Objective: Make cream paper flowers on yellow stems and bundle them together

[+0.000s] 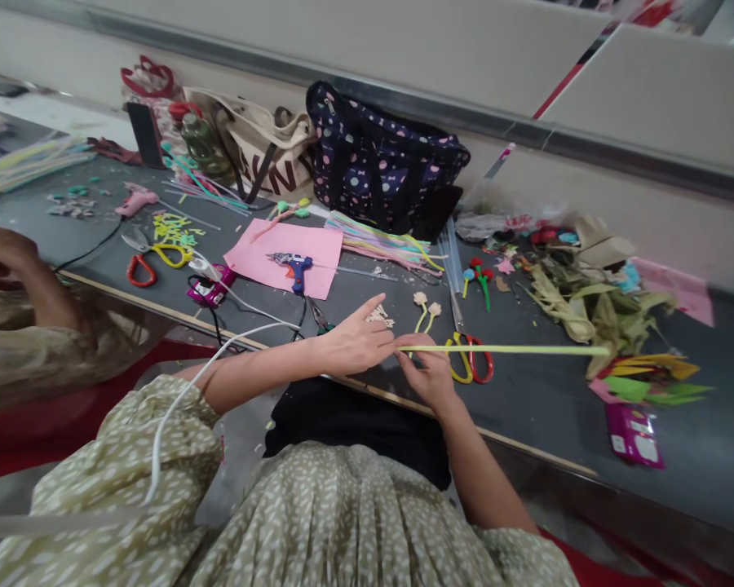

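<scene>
My left hand [355,342] pinches the near end of a long pale yellow-green straw [507,350], with its index finger raised. My right hand [429,373] grips the same straw just to the right of that pinch. The straw runs level to the right, low over the dark grey table [526,408], and ends near a heap of dried leaf strips [587,306]. Scissors with yellow and red handles [472,363] lie right under the straw beside my right hand. Two small pale paper flowers on stems [426,311] lie just beyond my hands.
A blue glue gun [294,267] rests on a pink sheet [285,257]. Behind are a dotted navy bag [379,163], a canvas bag [263,151] and bundles of coloured straws [379,244]. Another person's arm [18,277] rests at the left. A purple packet [634,434] lies at the right.
</scene>
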### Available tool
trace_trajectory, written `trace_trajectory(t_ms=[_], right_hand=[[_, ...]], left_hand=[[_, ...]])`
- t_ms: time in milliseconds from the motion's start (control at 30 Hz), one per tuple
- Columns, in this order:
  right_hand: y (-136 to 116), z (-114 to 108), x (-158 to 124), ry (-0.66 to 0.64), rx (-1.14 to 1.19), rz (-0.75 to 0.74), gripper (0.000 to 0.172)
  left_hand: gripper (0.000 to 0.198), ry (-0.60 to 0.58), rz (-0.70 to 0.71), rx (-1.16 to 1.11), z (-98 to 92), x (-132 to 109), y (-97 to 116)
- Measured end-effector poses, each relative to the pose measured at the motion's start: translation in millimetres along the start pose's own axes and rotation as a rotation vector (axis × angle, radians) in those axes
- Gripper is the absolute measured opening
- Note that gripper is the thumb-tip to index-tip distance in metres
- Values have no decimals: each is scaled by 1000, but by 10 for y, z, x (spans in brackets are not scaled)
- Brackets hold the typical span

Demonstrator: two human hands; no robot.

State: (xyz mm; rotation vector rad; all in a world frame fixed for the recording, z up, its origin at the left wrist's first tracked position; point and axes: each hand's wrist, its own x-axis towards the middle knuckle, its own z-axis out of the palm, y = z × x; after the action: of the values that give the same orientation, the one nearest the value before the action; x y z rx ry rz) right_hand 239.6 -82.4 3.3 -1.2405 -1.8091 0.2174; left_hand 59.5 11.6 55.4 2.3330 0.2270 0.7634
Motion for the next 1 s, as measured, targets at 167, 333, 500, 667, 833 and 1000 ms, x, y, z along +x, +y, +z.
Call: trace_trajectory(t_ms=[167,333,500,667,833,1000], right_hand=[[-7,-15,13,-85,-41,-34,13],[-14,18,25,-112,-64,-81,11],[-8,-27,93,-124,-65,-66,11],[-5,-83,139,-160,-102,-168,15],[-14,-103,136,-125,-173,-238,15],[-42,-110,142,-173,-172,-215,12]], left_hand=[[23,-166,2,203,4,-21,-19],[25,-230,-61,219,-20,-24,-25],[19,-225,-398,-280,-137,-6,-242],[36,-375,-680,-725,-194,30,-326],[21,-454,-845,-936,-140,48,-261],[15,-389,-900,-942,-48,11,-300]])
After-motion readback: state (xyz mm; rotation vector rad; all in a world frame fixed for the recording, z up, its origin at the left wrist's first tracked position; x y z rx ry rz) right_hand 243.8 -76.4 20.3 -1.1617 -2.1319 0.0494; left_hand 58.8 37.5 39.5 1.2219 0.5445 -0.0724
